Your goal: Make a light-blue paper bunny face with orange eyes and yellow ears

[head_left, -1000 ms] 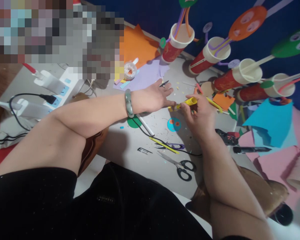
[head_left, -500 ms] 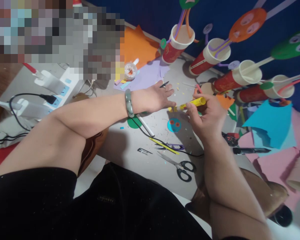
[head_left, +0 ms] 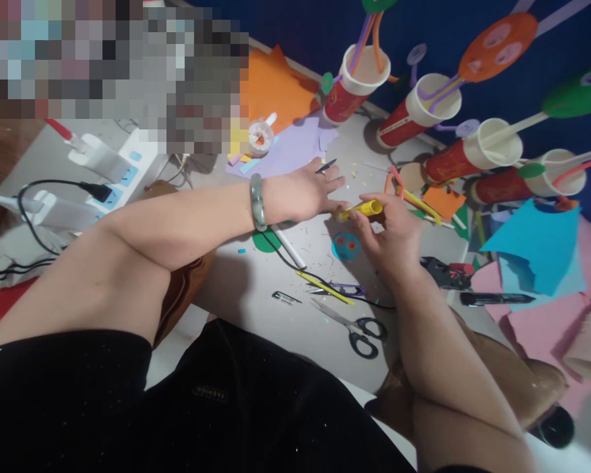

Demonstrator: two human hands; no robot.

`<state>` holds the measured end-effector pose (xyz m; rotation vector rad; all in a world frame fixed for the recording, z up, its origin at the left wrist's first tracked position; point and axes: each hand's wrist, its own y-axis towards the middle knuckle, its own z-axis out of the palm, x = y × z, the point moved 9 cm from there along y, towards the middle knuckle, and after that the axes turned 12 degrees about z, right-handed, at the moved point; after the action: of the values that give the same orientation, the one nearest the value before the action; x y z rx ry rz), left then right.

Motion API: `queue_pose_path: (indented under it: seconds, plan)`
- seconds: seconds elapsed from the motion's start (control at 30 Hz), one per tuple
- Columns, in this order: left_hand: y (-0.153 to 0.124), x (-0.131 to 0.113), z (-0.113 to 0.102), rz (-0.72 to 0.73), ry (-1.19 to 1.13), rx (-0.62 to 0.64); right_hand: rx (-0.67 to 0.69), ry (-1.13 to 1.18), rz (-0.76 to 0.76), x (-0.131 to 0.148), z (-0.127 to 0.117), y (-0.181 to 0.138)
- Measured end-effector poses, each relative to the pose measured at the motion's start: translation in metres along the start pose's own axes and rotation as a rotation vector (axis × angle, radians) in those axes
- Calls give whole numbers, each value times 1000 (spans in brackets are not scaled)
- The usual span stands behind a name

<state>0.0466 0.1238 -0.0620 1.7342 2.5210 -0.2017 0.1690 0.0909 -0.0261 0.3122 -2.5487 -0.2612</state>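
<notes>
My right hand [head_left: 396, 233] grips a yellow tube [head_left: 370, 209] between thumb and fingers, its hollow end tilted up to the right. The tube's other end reaches the thumb side of my left hand [head_left: 310, 190], where contact is partly hidden. My left hand has its fingers spread low over the table, and a dark pointed thing [head_left: 328, 165] shows between them. A blue paper disc [head_left: 345, 247] with two orange spots lies just below the tube. Nearer me are black-handled scissors [head_left: 364, 335], small purple-handled snips [head_left: 352, 289] and a yellow strip [head_left: 325, 287].
Red-and-white paper cups [head_left: 347, 98] with paper faces stand along the back. Blue paper [head_left: 536, 243] and a black marker [head_left: 497, 299] lie at the right. A power strip [head_left: 132, 171] with plugs sits left. A black cord [head_left: 276, 246] crosses the table.
My right hand has moved left with the yellow tube, closer to my left hand. A yellow strip behind the right hand now shows. The left hand has barely moved.
</notes>
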Motion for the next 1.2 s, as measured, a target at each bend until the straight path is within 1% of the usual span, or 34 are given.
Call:
queue_pose_path:
  seconds: [0.23, 0.43, 0.5, 0.63, 0.73, 0.87, 0.93, 1.07, 1.2]
  plan:
    - [-10, -7, 1, -74, -54, -76, 30, -62, -14, 2, 4, 4]
    - [-5, -5, 13, -123, -150, -137, 80, -52, -2, 1, 4, 5]
    - [-1, -1, 17, -121, -161, -131, 61, -24, 8, 2, -2, 5]
    - [5, 2, 22, -108, -106, -55, -46, -11, 32, 5, -19, 5]
    - [3, -2, 18, -103, -82, -55, -57, -35, 32, 7, -16, 5]
    - [-4, -8, 10, -128, -58, -68, 12, -36, 28, 4, 1, 5]
    - [-7, -10, 7, -128, -44, -64, 34, -38, 34, 1, 5, 5]
    - [-9, -11, 1, -111, -34, -60, 71, -54, 34, 2, 0, 5]
    - [-9, -12, -2, -79, -34, -53, 2, -16, 56, 5, -12, 6]
